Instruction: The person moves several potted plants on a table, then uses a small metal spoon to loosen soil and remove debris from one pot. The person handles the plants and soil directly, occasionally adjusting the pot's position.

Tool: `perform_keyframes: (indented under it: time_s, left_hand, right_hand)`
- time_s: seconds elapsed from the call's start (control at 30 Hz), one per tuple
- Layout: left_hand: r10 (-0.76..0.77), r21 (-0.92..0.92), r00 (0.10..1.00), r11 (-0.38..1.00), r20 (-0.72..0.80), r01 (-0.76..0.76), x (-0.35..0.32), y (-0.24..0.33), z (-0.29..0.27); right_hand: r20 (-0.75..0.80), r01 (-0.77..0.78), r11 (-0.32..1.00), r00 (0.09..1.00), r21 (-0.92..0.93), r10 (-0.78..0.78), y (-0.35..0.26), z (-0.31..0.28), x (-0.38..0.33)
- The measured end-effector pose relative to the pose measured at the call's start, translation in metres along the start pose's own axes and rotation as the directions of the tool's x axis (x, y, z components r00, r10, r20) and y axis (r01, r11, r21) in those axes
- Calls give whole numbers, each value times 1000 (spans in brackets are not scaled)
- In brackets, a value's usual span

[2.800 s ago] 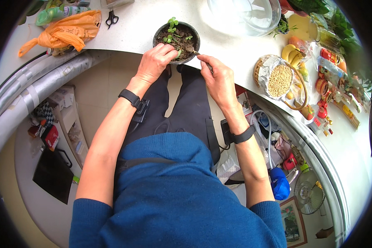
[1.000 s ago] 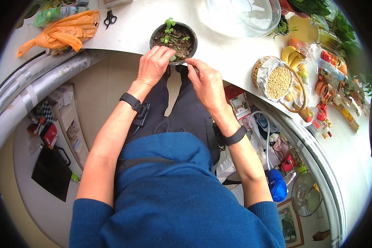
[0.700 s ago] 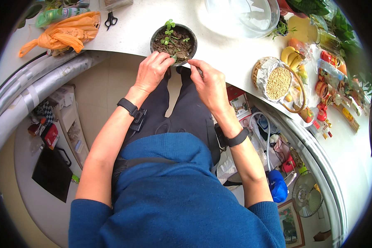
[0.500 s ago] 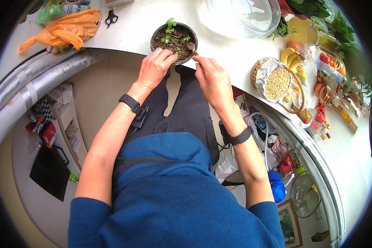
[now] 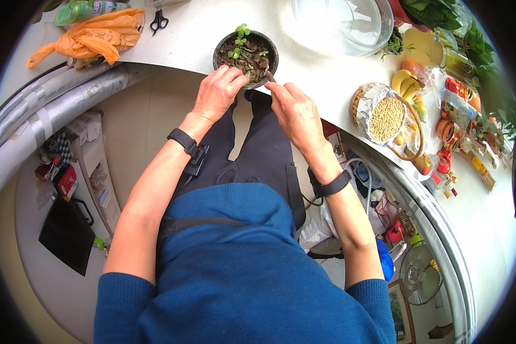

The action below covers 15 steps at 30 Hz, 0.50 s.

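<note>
A round dark plant pot (image 5: 216,57) stands at the near edge of the white counter, with brown soil (image 5: 253,57) and small green seedlings (image 5: 241,33) in it. At its near-left rim is my left hand (image 5: 217,93), fingers curled and pressed together; whatever they pinch is hidden. My right hand (image 5: 297,112) is closed around the handle of a small trowel-like tool (image 5: 270,75). The tool's tip is in the soil at the right side of the pot, and its blade is mostly out of sight.
An orange plastic bag (image 5: 100,37), a green bottle (image 5: 77,12) and black scissors (image 5: 159,22) lie at the far left. A clear plastic basin (image 5: 350,43) stands behind on the right. Farther right are a basket of pale beans (image 5: 386,117), bananas (image 5: 406,85) and leafy plants (image 5: 479,43).
The whole view has shifted slightly. The tool in my right hand has tilted a little, and less of its blade shows above the soil. My left hand stays at the rim.
</note>
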<state>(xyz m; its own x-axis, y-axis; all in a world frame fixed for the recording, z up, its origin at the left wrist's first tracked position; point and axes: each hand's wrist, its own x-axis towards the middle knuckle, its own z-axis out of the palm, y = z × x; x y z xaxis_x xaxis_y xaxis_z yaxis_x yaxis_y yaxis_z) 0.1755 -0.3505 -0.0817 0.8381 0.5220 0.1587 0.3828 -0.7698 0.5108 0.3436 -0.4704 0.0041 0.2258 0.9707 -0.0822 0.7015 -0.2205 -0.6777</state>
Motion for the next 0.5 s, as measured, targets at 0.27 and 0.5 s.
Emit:
perform_keyframes:
  time_s: [0.27,0.5]
  left_hand:
    - [0,-5,1000,1000,-7,0,1,0,1]
    - [-12,-11,1000,1000,7,12,0,0,-2]
  right_hand:
    - [55,3,1000,998,-7,-2,1,-1,-7]
    - [94,15,1000,996,-5,-14,-5,-2,-8]
